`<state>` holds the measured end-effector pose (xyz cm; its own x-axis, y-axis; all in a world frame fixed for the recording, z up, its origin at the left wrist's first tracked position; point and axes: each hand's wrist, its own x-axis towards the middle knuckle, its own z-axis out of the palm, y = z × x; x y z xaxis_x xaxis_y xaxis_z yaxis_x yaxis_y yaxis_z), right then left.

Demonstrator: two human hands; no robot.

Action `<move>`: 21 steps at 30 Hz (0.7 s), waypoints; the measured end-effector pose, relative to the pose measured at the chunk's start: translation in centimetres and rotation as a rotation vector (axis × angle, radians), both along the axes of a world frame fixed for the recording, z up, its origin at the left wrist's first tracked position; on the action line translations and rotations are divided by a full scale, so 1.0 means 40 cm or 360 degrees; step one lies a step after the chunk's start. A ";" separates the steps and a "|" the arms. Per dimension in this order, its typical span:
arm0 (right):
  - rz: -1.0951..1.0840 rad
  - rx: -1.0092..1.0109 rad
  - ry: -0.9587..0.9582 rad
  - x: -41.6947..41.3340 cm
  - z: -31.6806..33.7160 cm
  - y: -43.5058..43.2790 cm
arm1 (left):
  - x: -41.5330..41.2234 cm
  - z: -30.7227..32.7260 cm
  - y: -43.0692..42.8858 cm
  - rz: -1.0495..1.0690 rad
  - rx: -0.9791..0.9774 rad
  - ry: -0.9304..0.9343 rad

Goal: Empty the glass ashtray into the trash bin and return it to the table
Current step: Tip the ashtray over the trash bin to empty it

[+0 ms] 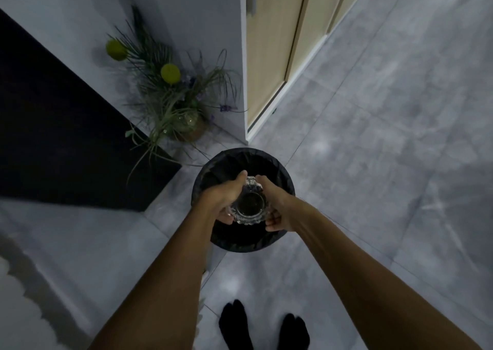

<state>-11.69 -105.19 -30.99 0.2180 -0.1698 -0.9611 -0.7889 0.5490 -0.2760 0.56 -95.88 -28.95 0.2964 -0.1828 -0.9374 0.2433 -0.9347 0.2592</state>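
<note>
Glass ashtray (250, 205) is clasped by left hand (222, 199) and right hand (276, 205) fingers over the black-lined trash bin (241, 245) (potted plant (176, 101) beside, on the floor).

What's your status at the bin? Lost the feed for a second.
Left hand and right hand both gripping the glass ashtray. Ashtray held over the open trash bin. Nothing in the way.
</note>
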 end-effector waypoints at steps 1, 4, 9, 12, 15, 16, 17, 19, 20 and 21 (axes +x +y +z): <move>0.0032 -0.0018 -0.0019 -0.008 0.010 -0.003 | -0.001 0.011 0.002 -0.0010 -0.0035 0.0003; 0.0112 -0.0035 -0.0078 -0.034 0.057 -0.010 | 0.009 0.031 0.018 0.0022 -0.0106 0.0088; 0.0164 -0.0195 -0.0090 -0.048 0.058 -0.005 | 0.001 0.046 0.015 -0.0014 -0.0152 0.0042; 0.0101 -0.0134 -0.0071 -0.040 0.030 0.024 | -0.025 0.032 0.012 -0.0032 -0.0084 0.0033; 0.0092 -0.0130 -0.0249 -0.054 -0.009 0.015 | -0.008 0.015 0.013 -0.0024 -0.0136 0.0024; 0.0102 -0.0115 -0.0318 -0.066 -0.014 0.005 | 0.004 0.012 0.023 -0.0024 -0.0187 0.0031; 0.0154 -0.0103 -0.0388 -0.076 -0.010 -0.010 | 0.018 0.015 0.032 -0.0069 -0.0249 0.0044; 0.0296 -0.0124 -0.0505 -0.098 0.006 -0.038 | 0.036 0.030 0.058 -0.0233 -0.0387 0.0044; 0.0416 -0.0193 -0.0534 -0.104 0.016 -0.052 | 0.041 0.039 0.070 -0.0322 -0.0407 0.0007; 0.0538 -0.0277 -0.0554 -0.110 0.029 -0.063 | 0.044 0.047 0.081 -0.0407 -0.0419 -0.0039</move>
<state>-16.09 -107.71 -29.82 0.5903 -0.1854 -0.7856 -0.7595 0.2021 -0.6183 2.31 -92.63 -27.08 0.2317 -0.4878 -0.8416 0.0013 -0.8650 0.5017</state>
